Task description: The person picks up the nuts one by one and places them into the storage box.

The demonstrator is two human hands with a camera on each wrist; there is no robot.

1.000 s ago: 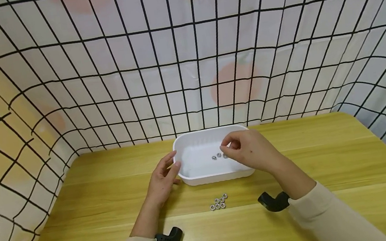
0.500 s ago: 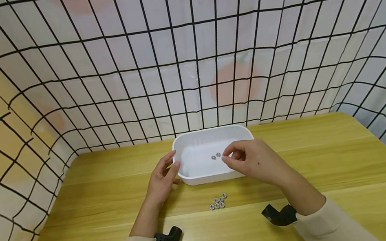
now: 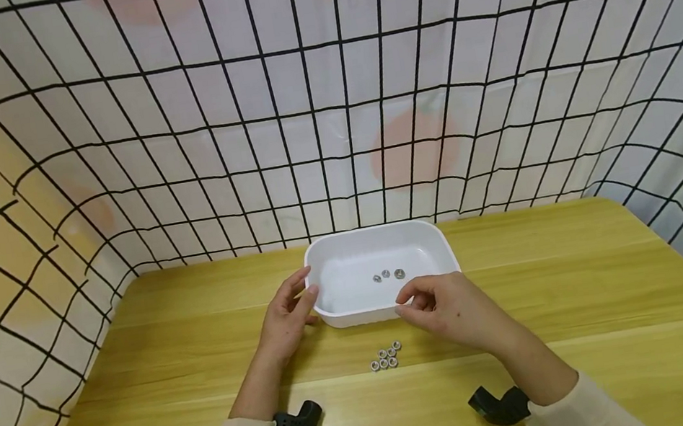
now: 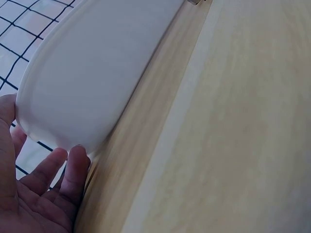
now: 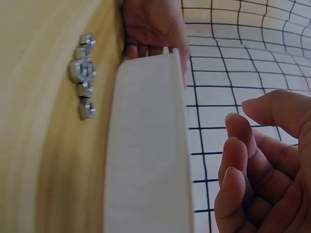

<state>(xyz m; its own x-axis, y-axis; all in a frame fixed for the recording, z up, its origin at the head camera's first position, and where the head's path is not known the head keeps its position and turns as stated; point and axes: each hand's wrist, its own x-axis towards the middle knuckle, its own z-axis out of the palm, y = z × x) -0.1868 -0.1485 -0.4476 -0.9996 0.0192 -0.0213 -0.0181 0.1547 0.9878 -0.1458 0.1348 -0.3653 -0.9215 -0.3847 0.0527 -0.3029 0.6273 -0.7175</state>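
Note:
A white plastic tray [image 3: 356, 318] stands at the back of the table, with three small metal nuts [image 3: 399, 274] on its floor. My left hand [image 3: 285, 323] holds the tray's left end; thumb and index finger come over the rim, while the other fingers meet the outer wall in the left wrist view. Over the tray's front right rim is my right hand [image 3: 449, 307], its fingers loosely bent. Nothing shows between thumb and fingertips in the right wrist view. Several more nuts [image 3: 384, 363] lie grouped on the table in front of the tray.
The wooden table [image 3: 194, 379] reaches out on both sides of the tray. A black wire grid [image 3: 314, 111] with pale patterned sheeting behind it encloses the back and sides. Each wrist carries a black camera mount [image 3: 500, 407].
My right hand has drawn back from above the tray's middle to its front rim. The third nut in the tray now shows fully. My left hand has stayed in place.

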